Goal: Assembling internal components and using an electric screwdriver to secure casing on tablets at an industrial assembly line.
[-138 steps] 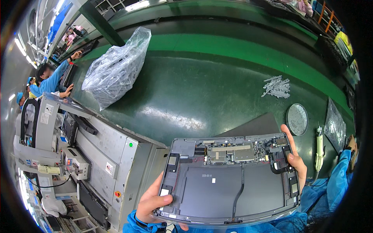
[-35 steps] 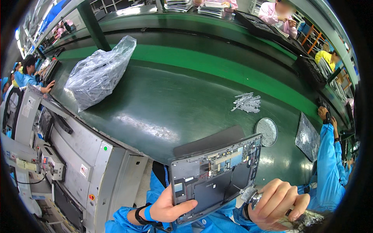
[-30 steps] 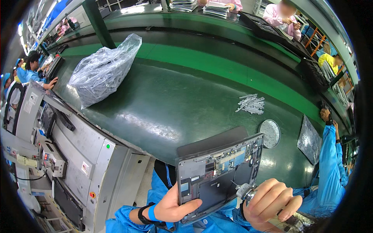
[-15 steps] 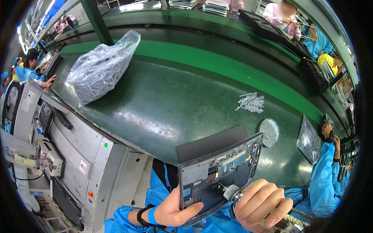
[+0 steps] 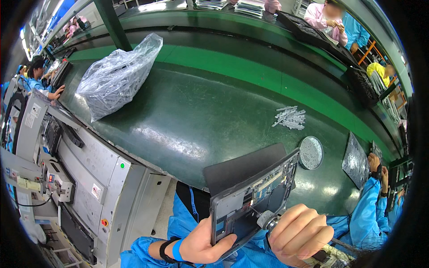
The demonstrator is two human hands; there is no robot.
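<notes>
My left hand, with a blue band and a black band at the wrist, grips the lower left edge of an opened laptop base, thumb on its inner side. The base is held tilted up at the table's near edge, its circuit board exposed. Wrapped in my right hand is a screwdriver with a knurled silver collar. Its thin bit points up and left towards the inside of the base; whether the tip touches is unclear. A dark flat panel lies behind; I cannot tell if it is joined on.
Beyond stand a round dish of small parts and a heap of clear plastic strips. A filled plastic bag sits far left. Grey machinery borders the left side. At right, a co-worker's hands are near a film-wrapped flat piece.
The laptop base has turned more edge-on, its left edge shifting slightly right with my left hand. My right hand and screwdriver have barely moved. The co-worker's hands at right have lowered.
</notes>
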